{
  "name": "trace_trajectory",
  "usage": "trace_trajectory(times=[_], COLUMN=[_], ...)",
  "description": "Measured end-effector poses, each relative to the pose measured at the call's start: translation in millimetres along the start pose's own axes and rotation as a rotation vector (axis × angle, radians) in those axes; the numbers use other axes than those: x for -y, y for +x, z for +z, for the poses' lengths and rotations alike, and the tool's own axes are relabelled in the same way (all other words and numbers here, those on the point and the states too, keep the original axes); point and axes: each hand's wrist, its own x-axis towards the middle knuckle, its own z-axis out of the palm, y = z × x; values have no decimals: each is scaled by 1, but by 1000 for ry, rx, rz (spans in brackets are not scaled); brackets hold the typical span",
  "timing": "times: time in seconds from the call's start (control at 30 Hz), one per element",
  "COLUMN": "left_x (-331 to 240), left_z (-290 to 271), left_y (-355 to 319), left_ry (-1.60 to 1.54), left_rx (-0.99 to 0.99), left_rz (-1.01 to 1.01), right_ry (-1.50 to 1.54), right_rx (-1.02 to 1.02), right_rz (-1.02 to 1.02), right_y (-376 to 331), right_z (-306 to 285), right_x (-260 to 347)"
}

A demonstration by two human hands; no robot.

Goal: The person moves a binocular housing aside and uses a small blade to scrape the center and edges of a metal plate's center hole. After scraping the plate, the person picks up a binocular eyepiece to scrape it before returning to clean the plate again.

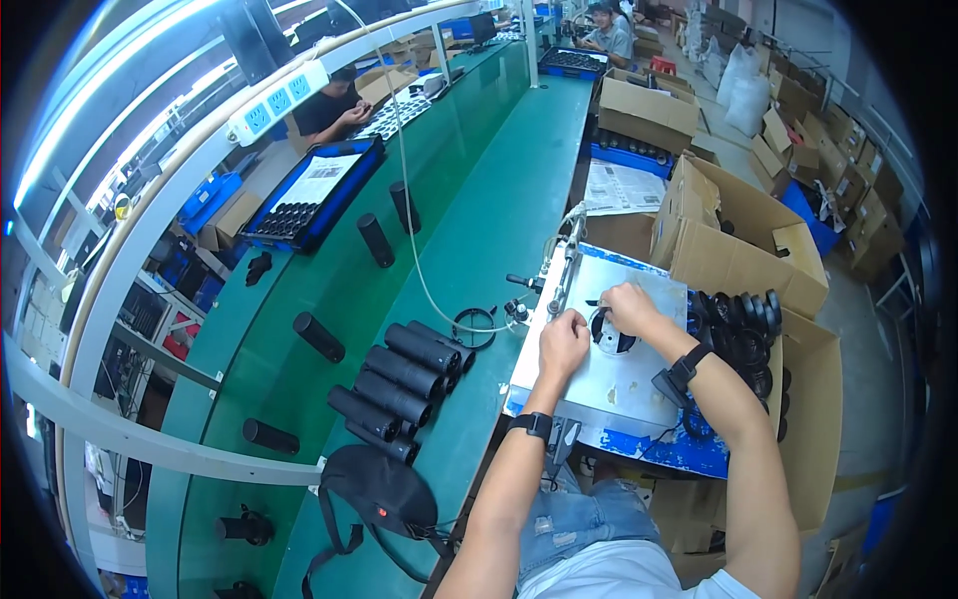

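A black plastic ring [598, 327] lies at a round opening in a flat metal-topped fixture [639, 384] in front of me. My left hand [565, 344] is closed, its fingertips pinching at the ring's left edge. My right hand [631, 309] bends over the far side of the ring, fingers curled and closed on it; a small dark tip sticks out beside them. The fingers partly cover the ring, so its full shape is hidden. A metal clamp rod with air fittings [567, 270] runs along the fixture's left edge. Both wrists wear black straps.
Several black tubes [399, 384] lie on the green bench [489, 210] at left, by a black ring clamp [474, 327] and a black bag [377, 489]. An air hose [407, 170] crosses the bench. Right are black rings [743, 334] and cardboard boxes [738, 235]. Other people sit farther off.
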Motion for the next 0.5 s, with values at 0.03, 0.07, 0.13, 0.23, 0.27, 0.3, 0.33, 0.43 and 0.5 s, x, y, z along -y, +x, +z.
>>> trace_trajectory(times=[0.03,0.07,0.13,0.23,0.27,0.3,0.33,0.43,0.5], left_x=[0,1,1,-1,-2,-1,-1,-2,-4], left_z=[0,-1,0,2,3,3,3,1,0], left_y=[0,0,0,1,1,1,1,0,0], left_ry=[-2,-4,-3,-8,-13,-10,-11,-7,-3], left_rx=[-6,-11,-12,-25,-37,-38,-42,-50,-52], left_rz=[6,12,9,12,19,17,17,18,18], right_ry=[4,5,4,-6,-31,-55,-52,-2,60], right_rx=[-3,13,28,14,25,36,37,4,-106], right_rz=[-3,11,27,40,71,101,98,121,166], right_y=[1,1,0,1,1,1,-1,-8,-13], right_z=[-2,-4,-6,-4,-4,-3,-2,3,6], right_x=[2,2,2,3,4,6,8,13,14])
